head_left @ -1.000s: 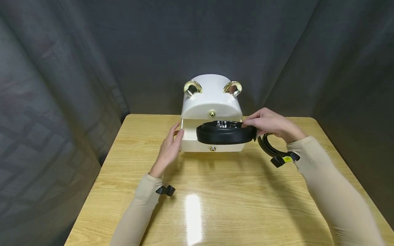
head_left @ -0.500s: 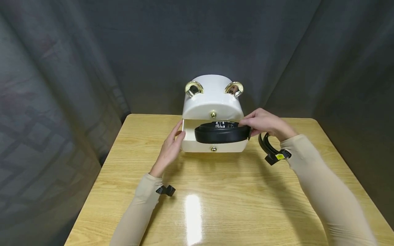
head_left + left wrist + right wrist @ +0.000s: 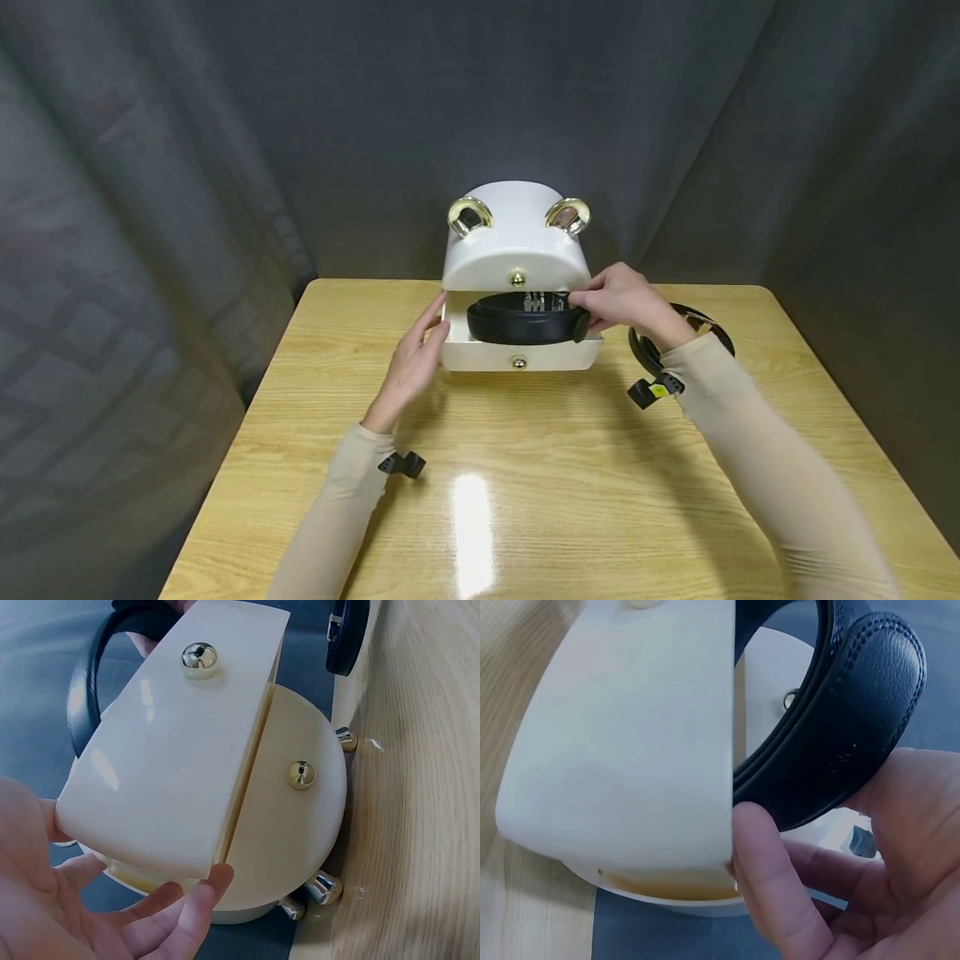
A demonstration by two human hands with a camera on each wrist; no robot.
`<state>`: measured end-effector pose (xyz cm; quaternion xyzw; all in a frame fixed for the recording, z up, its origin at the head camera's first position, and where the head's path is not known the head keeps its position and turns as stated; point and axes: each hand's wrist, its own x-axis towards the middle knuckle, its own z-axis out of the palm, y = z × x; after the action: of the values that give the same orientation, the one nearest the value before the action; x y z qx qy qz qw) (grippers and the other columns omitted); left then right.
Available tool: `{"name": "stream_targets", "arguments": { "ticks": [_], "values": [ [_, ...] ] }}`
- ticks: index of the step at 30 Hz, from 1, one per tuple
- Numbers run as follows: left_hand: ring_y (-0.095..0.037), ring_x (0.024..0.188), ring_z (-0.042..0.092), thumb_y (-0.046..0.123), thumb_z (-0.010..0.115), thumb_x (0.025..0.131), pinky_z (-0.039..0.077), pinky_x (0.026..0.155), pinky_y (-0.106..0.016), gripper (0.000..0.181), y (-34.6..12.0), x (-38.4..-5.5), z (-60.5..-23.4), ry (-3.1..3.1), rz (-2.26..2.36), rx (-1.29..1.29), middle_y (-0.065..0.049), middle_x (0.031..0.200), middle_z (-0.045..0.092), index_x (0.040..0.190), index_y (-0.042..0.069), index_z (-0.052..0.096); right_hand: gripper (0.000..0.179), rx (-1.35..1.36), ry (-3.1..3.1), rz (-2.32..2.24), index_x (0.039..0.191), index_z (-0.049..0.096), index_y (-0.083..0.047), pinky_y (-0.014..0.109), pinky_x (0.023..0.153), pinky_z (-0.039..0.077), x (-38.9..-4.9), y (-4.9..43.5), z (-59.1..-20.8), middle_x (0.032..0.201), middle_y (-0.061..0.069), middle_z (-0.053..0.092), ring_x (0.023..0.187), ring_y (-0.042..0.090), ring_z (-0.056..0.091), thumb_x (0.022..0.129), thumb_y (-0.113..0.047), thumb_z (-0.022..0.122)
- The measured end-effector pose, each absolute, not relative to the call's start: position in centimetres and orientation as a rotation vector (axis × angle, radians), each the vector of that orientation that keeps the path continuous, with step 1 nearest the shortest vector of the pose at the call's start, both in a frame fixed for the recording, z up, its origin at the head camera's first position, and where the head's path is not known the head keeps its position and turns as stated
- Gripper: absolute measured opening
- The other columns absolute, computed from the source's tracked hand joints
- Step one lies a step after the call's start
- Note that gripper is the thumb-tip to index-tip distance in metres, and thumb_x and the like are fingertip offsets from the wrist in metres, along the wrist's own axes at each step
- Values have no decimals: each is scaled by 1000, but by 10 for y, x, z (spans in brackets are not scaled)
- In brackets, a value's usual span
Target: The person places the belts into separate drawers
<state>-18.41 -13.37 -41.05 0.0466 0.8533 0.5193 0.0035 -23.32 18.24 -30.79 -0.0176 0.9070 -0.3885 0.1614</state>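
A white rounded drawer box (image 3: 517,196) with gold ring ears stands at the back of the table, its lower drawer (image 3: 480,357) pulled out. My left hand (image 3: 411,360) holds that drawer at its left side, thumb at the upper rim and fingertips at the lower edge in the left wrist view. With my right hand (image 3: 626,302) I pinch a coiled black leather belt (image 3: 525,328) by its right end. The coil sits over the drawer's opening, its front above the drawer front. In the right wrist view, a fingertip meets the side of the drawer front (image 3: 630,750).
A second coiled black belt (image 3: 716,327) with a buckle lies on the wooden table (image 3: 570,467) to the right, partly behind my right wrist. Grey curtains (image 3: 480,92) hang behind and at both sides. Small black wrist cameras sit on both sleeves.
My right hand has moved left with the belt, bringing the coil further over the drawer and slightly deeper. The second belt shows more now. My left hand stays at the drawer.
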Motion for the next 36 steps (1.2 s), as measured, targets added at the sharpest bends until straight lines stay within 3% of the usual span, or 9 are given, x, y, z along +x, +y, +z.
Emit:
{"name": "stream_targets", "arguments": {
  "ticks": [9,15,20,25,29,36],
  "values": [
    [-28,97,67,50,36,112,54,80,-38,52,-133,-184,-411,2669,1630,181,-9,164,48,163,56,27,33,-28,2635,-1107,110,77,5,30,65,64,-231,173,-313,78,7,69,64,12,71,102,-26,67],
    [-30,90,67,48,37,113,54,77,-37,52,-133,-184,-412,2655,1632,178,-10,163,49,162,57,27,30,-40,2691,-1105,97,73,4,30,61,64,-229,169,-316,74,8,71,60,13,72,100,-26,67],
    [-34,88,67,47,38,113,53,74,-37,53,-133,-184,-410,2647,1633,176,-11,162,49,163,56,26,32,-81,2807,-1036,79,71,-4,30,62,63,-224,163,-320,75,13,76,63,20,77,99,-29,65],
    [-29,89,67,46,39,113,53,75,-35,54,-135,-184,-409,2650,1630,183,-12,161,50,165,52,27,37,-115,2964,-932,62,62,-14,32,63,52,-222,157,-326,65,7,74,62,23,74,96,-29,62],
    [-27,89,66,47,39,112,54,75,-35,54,-138,-184,-408,2648,1636,182,-15,162,49,164,53,27,35,-128,3020,-905,61,58,-15,34,61,47,-221,150,-329,58,1,69,59,21,69,95,-26,58],
    [-29,94,68,46,39,113,55,76,-36,53,-143,-181,-408,2650,1649,150,-14,162,49,164,54,27,24,-74,3003,-931,77,65,-11,34,63,48,-220,135,-333,72,6,74,65,23,71,94,-24,54]
  ]
}}
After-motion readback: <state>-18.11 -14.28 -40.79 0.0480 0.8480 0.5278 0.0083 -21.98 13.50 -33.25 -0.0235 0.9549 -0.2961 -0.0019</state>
